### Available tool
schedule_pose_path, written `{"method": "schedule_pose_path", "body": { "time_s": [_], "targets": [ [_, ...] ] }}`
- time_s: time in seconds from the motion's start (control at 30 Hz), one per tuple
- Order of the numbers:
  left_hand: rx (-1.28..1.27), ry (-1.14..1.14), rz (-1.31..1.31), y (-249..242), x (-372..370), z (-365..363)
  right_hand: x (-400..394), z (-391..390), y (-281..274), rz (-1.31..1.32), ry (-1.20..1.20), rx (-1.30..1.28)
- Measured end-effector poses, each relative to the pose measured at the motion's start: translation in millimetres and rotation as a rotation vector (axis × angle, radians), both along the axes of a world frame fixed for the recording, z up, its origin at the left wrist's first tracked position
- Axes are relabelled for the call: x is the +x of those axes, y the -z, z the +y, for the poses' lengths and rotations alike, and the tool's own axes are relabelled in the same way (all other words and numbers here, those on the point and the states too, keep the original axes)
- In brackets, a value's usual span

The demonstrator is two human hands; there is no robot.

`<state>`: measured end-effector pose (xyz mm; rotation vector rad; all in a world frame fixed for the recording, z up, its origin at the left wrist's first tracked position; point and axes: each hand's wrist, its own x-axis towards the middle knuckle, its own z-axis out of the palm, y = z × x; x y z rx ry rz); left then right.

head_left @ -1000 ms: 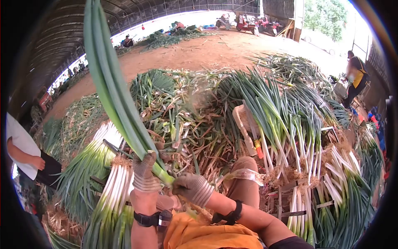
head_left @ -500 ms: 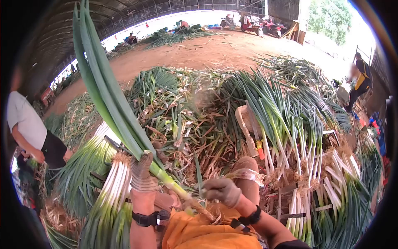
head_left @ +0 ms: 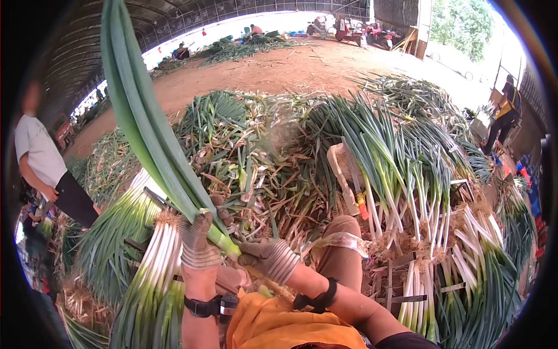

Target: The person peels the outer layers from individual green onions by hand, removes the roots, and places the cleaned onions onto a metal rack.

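The leek [head_left: 154, 139] has green leaves and a pale green stem. Gloves [head_left: 274, 260] are grey-brown with pale-striped cuffs. Wristbands [head_left: 200, 307] are black, garment [head_left: 279, 331] orange, trousers [head_left: 340, 273] brown. Ground [head_left: 285, 72]: reddish tan.

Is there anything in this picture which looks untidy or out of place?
Yes, the leaf scraps beyond the right hand look untidy: they lie tangled in a loose heap, whereas the onions at left lie side by side.

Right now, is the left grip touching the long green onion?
Touching. The head view shows the left grip wrapped around the green onion below its spreading leaves, with no gap between them.
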<state>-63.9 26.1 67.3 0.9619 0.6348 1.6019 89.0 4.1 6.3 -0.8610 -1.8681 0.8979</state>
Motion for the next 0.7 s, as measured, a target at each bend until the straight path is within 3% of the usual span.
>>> {"method": "schedule_pose_path", "body": {
  "time_s": [0.07, 0.1, 0.2, 0.27, 0.33, 0.43, 0.5, 0.53, 0.6, 0.7],
  "targets": [
    [0.008, 0.006, 0.004, 2, -3, 0, 6, 2, -6, -0.137, 0.004, 0.007],
    [0.012, 0.012, 0.006, 2, -4, 0, 8, 3, -4, -0.201, 0.040, 0.177],
    [0.018, -0.026, -0.059, 2, -1, 1, 23, -1, 9, -0.423, 0.099, 0.180],
    [0.016, -0.031, -0.074, 2, -4, 1, 48, 14, 30, -0.760, 0.170, -0.017],
    [0.001, -0.048, -0.088, 4, -6, -3, 82, 36, 80, -0.896, 0.273, -0.360],
    [-0.007, -0.047, -0.082, 3, -2, 0, 73, 21, 64, -0.284, 0.239, 0.007],
    [-0.036, -0.035, -0.064, 2, 2, 2, 46, 7, 44, 0.180, -0.111, -0.382],
    [-0.047, -0.033, -0.055, 1, 3, 4, 33, 4, 30, 0.137, -0.176, -0.382],
    [-0.036, -0.046, -0.001, 3, 5, 8, 5, 3, 20, 0.241, -0.075, -0.065],
    [-0.028, -0.121, 0.085, 1, 7, 6, -4, -1, 3, 0.089, 0.061, 0.017]
  ]
}}
